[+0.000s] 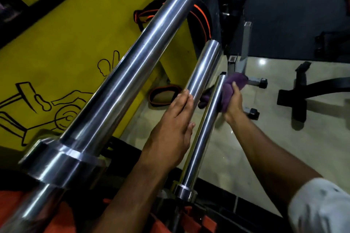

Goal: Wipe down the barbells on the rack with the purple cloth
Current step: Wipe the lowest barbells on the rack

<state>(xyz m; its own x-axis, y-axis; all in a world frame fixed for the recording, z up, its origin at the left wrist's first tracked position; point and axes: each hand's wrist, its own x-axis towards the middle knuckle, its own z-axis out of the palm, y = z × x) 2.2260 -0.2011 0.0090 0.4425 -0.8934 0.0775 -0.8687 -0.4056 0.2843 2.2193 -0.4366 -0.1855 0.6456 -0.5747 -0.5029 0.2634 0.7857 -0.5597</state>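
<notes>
The right hand (233, 100) grips a crumpled purple cloth (230, 83) around the thin chrome barbell sleeve (202, 134). The left hand (170, 130), fingers straight, rests on the middle chrome barbell sleeve (202, 68). No readable writing.

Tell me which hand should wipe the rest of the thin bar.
Right. The right hand already holds the purple cloth wrapped round the thin bar near its far end; the left hand rests bare on the middle bar.

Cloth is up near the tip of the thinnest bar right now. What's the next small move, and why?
Probably draw the purple cloth back down the thin bar toward its collar. The right hand grips the cloth around the bar close to its far end, so most of the sleeve below shows uncovered. The left hand rests on the middle bar, steadying it.
</notes>
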